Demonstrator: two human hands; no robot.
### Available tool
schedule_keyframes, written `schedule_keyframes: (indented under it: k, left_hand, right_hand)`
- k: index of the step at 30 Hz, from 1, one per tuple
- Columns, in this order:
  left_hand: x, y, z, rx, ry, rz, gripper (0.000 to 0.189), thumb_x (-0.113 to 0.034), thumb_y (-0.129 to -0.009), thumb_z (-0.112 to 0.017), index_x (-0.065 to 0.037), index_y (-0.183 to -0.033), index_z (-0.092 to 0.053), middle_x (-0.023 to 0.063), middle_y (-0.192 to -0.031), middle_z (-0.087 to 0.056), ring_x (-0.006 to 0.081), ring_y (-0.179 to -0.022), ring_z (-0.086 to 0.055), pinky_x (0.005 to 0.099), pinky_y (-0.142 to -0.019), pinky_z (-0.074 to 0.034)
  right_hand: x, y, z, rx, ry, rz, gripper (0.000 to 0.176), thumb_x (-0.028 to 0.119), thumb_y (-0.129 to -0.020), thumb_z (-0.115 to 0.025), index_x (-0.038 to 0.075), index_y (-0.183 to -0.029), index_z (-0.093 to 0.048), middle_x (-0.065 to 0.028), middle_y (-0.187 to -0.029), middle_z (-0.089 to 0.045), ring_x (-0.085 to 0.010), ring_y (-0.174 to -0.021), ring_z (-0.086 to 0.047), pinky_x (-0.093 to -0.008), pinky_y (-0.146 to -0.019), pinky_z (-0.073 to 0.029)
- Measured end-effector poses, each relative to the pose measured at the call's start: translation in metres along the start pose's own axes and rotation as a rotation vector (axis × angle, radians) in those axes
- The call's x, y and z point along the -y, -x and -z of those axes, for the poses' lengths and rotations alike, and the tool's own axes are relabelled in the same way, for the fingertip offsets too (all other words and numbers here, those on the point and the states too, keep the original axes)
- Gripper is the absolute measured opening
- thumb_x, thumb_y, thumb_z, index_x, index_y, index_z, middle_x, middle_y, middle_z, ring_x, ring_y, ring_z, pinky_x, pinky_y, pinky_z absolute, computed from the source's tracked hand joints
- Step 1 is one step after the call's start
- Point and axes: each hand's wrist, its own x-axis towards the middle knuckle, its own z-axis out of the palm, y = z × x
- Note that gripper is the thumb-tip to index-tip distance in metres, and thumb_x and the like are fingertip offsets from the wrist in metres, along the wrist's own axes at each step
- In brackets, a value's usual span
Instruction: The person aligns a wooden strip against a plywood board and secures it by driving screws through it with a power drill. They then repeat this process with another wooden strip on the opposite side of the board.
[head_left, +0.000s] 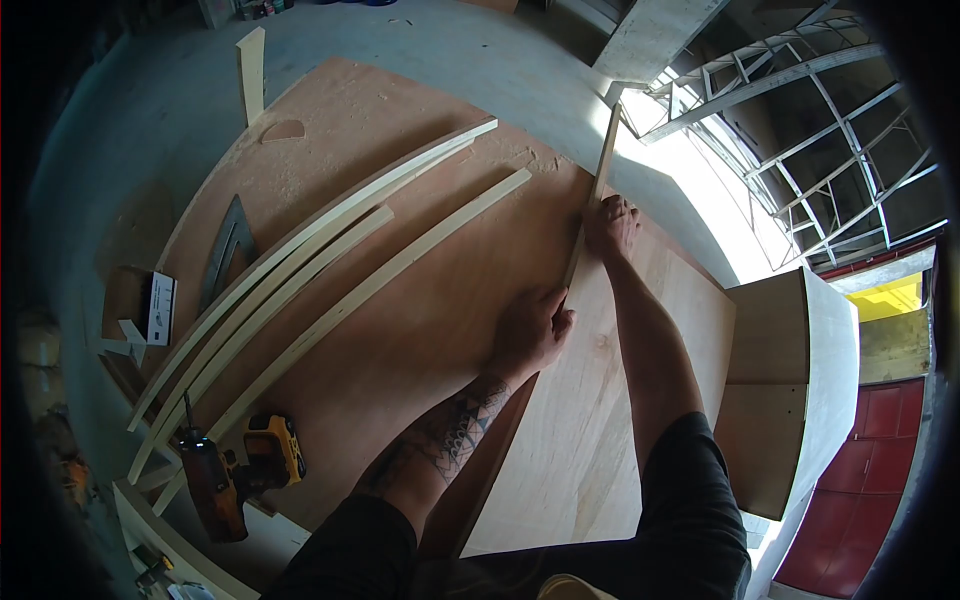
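A narrow wood strip (603, 150) runs along the edge of a pale plywood panel (590, 420), which lies on a larger brown sheet (430, 300). Closer to me, my left hand (538, 332) is wrapped round the strip's edge, its fingers closed. Farther along the same strip, my right hand (611, 228) grips it with bent fingers. The strip's far end sticks out past the sheet. Several pale wood strips (400, 250) lie to the left of my hands.
A yellow and black cordless drill (225, 480) stands at the lower left. Near the left edge are a metal square (228, 245) and a small box (161, 308). A wooden cabinet (770, 390) stands at the right, metal trusses (830, 130) behind it.
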Motion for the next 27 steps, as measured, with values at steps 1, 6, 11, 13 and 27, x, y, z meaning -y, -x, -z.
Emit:
schedule_keyframes:
  k: [1,6,11,13,27]
  left_hand:
    - [-0.001,0.000,0.001,0.021,0.009,0.014,0.035,-0.023,-0.096,-0.070,0.001,-0.121,-0.071,0.0194,-0.108,-0.071,0.0387,-0.098,-0.070,0.0490,-0.087,-0.057]
    - [0.001,-0.001,0.000,-0.010,0.003,-0.009,0.035,-0.023,-0.096,-0.071,0.000,-0.121,-0.071,0.0190,-0.110,-0.071,0.0384,-0.098,-0.070,0.0487,-0.088,-0.057]
    - [0.000,0.000,0.001,-0.011,-0.017,0.009,0.036,-0.024,-0.096,-0.071,-0.001,-0.123,-0.070,0.0182,-0.112,-0.071,0.0377,-0.099,-0.070,0.0484,-0.089,-0.057]
    - [-0.001,-0.001,0.001,-0.028,-0.032,-0.012,0.036,-0.026,-0.096,-0.070,-0.003,-0.124,-0.070,0.0170,-0.113,-0.071,0.0370,-0.101,-0.070,0.0486,-0.089,-0.057]
    - [0.018,0.087,0.041,-0.041,0.584,0.363,0.048,-0.035,-0.107,-0.067,0.000,-0.141,-0.064,0.0139,-0.120,-0.076,0.0188,-0.106,-0.072,0.0327,-0.096,-0.056]
  right_hand:
    - [-0.002,-0.001,-0.003,0.001,-0.002,-0.001,0.057,0.049,-0.088,-0.070,0.008,-0.125,-0.065,-0.0121,-0.140,-0.062,-0.0353,-0.138,-0.048,-0.0524,-0.114,-0.039]
    - [0.000,-0.003,-0.002,-0.011,-0.015,-0.025,0.052,0.050,-0.089,-0.070,0.011,-0.123,-0.067,-0.0103,-0.137,-0.065,-0.0338,-0.133,-0.051,-0.0525,-0.113,-0.039]
    - [0.002,-0.006,0.001,0.026,-0.005,-0.025,0.060,0.051,-0.087,-0.069,0.008,-0.129,-0.065,-0.0143,-0.141,-0.061,-0.0374,-0.134,-0.050,-0.0537,-0.114,-0.038]
    - [-0.010,-0.013,-0.007,0.034,0.012,-0.019,0.062,0.052,-0.087,-0.071,0.008,-0.130,-0.064,-0.0157,-0.139,-0.061,-0.0382,-0.132,-0.051,-0.0536,-0.114,-0.037]
    - [-0.010,0.489,0.119,0.462,-0.373,1.077,0.028,0.025,-0.086,-0.082,0.020,-0.113,-0.078,-0.0022,-0.132,-0.067,-0.0244,-0.093,-0.057,-0.0392,-0.084,-0.048]
